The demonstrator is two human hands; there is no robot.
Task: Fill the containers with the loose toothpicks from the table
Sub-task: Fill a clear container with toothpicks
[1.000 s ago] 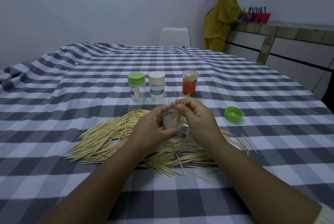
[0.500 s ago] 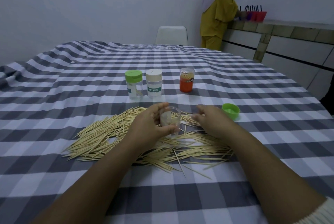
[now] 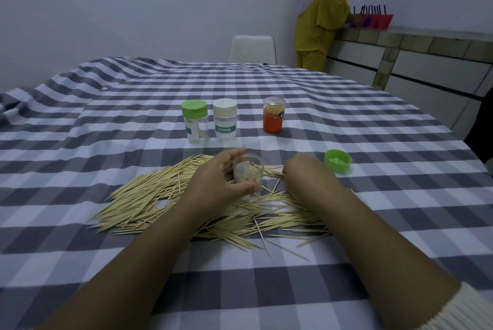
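Left hand (image 3: 213, 183) grips clear cup (image 3: 248, 175), fingers curled round it. Right hand (image 3: 306, 175) at 3 o'clock, fingers down on toothpicks (image 3: 149, 196); can't tell if pinching.

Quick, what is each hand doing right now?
Left hand: holds the clear jar.
Right hand: down on the toothpicks; grip cannot be told.

A clear open container (image 3: 248, 177) is gripped by the left hand (image 3: 218, 183) above a spread of loose toothpicks (image 3: 149, 201) on a checked tablecloth (image 3: 80, 129). The right hand (image 3: 306, 177) is lowered onto the toothpicks, fingers curled. A green lid (image 3: 337, 160) is seen nearby, and three capped containers (image 3: 224, 123) are lined up beyond.
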